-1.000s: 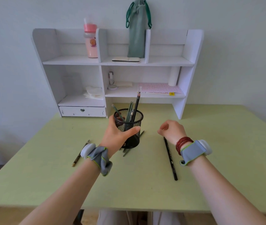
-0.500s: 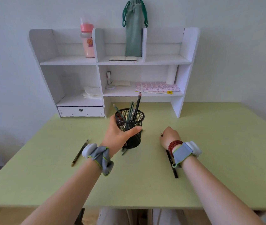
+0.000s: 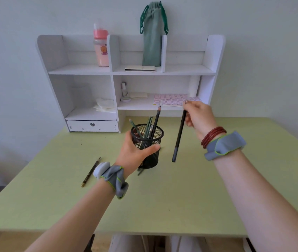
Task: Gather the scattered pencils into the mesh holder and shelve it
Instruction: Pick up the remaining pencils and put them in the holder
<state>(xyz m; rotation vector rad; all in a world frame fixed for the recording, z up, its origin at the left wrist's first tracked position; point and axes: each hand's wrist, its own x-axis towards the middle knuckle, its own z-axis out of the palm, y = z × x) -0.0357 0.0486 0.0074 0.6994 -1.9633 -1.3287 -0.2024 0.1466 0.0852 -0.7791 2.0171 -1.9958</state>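
— Hands?
— Left hand grips mesh holder on table; right hand pinches black pencil, raised just right of it.
— Surroundings?
— Loose pencil left of the left hand — shelf unit beyond both.

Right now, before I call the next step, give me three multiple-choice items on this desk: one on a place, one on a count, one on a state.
1. Where does the pink drink bottle stand?
A. top shelf, left bay
B. lower shelf
C. on the desk

2. How many pencils lie in plain view on the green desk left of the black mesh holder?
A. none
B. one
C. three

3. What is the right hand doing?
A. resting flat on the desk
B. pinching a long black pencil in the air
C. opening the drawer

Answers: 1 A, it stands beside the left divider of the white shelf unit. 2 B, one gold-tipped pencil lies there. 3 B, the pencil hangs clear of the desk, while the left hand grips the holder.
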